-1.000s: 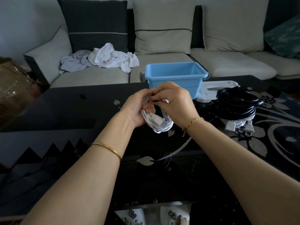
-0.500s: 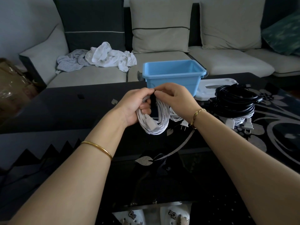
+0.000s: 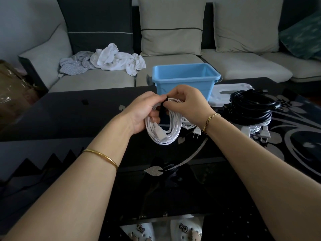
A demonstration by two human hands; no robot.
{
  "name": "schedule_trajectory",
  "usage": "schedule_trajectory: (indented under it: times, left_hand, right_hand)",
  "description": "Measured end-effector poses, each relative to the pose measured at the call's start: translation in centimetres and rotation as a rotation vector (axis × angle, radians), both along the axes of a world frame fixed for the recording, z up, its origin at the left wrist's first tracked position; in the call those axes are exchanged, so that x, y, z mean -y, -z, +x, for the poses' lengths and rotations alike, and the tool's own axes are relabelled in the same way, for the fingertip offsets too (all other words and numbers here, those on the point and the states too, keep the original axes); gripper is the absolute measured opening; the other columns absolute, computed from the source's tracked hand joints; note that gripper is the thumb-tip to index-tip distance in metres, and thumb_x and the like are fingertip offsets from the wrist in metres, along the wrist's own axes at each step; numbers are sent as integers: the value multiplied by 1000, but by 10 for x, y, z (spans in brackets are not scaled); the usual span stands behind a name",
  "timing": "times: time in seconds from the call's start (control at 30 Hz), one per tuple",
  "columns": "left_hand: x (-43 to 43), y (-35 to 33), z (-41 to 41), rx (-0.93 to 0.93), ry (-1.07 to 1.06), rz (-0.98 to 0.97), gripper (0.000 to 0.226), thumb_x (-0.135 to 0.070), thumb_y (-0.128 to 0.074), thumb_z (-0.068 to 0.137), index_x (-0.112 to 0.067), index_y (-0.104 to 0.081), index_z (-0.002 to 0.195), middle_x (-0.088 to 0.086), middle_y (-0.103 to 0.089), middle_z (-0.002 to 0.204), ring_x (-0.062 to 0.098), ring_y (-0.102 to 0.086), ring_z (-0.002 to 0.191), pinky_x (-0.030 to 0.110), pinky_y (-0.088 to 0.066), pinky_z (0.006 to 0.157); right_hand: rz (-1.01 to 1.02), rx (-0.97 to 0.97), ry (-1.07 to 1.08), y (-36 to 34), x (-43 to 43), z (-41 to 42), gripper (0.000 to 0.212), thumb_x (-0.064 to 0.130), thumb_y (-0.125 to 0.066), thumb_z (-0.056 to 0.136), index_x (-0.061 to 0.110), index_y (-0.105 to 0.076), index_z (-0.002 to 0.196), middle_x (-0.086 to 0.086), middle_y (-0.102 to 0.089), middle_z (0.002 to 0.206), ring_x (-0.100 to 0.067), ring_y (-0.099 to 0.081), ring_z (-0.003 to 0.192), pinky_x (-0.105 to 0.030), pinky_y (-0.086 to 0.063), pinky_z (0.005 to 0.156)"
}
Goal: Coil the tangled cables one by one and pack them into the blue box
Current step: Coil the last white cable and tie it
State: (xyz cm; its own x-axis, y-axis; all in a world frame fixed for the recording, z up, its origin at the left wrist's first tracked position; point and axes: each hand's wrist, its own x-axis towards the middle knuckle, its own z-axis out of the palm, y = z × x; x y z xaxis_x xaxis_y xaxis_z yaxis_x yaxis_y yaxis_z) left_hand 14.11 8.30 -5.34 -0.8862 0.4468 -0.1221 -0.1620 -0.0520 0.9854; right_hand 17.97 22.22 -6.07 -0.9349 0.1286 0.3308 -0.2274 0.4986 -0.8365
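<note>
Dark table | white coil fronts blue box | black cables right

A white cable, coiled in loose loops, hung at frame centre (a black tie crossed its top). The blue box stood open and upright just behind it. At centre right, black cables lay heaped over more white cables.

Bare forearms: thin plain gold bangle left, twisted gold chain bracelet right (white charm-studded clogs below).
</note>
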Motion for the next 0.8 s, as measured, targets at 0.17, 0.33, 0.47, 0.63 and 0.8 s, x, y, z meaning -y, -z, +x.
schedule_trajectory:
  times: [0.17,0.33,0.47,0.63,0.8]
  left_hand:
    - [-2,1,-1,-15,10,-28,15,-16,-54,96,-13,-47,83,1,-44,67,6,-32,39,19,-35,40]
    - [-6,-1,5,29,43,14,13,-20,-51,98,-15,-44,87,3,-45,66,11,-37,46,25,-37,45]
    - [-8,-1,7,31,34,27,15,-17,-51,97,-14,-45,84,3,-46,63,10,-36,43,23,-36,42]
    - [-13,0,5,15,-78,41,17,-10,-57,93,-11,-54,76,1,-44,59,8,-35,42,18,-32,38]
    - [-17,5,4,-67,-216,-11,18,-5,-63,88,-12,-62,105,0,-52,66,6,-38,43,20,-31,41]
  right_hand:
    - [292,-20,150,-2,8,3,21,27,-68,72,27,-54,88,8,-65,87,-18,-60,84,-35,-49,72]
    - [533,-100,315,-1,11,5,24,31,-64,77,25,-55,99,3,-65,94,-26,-58,86,-33,-41,68]
    - [558,-151,344,2,11,5,24,30,-65,77,22,-58,98,2,-53,101,-30,-57,77,-34,-43,65]
    - [599,-138,352,4,12,3,24,28,-64,79,18,-56,100,0,-53,104,-32,-58,80,-38,-47,68]
    - [289,-6,211,4,2,3,37,30,-75,74,19,-61,107,1,-63,108,-17,-58,101,-31,-45,85]
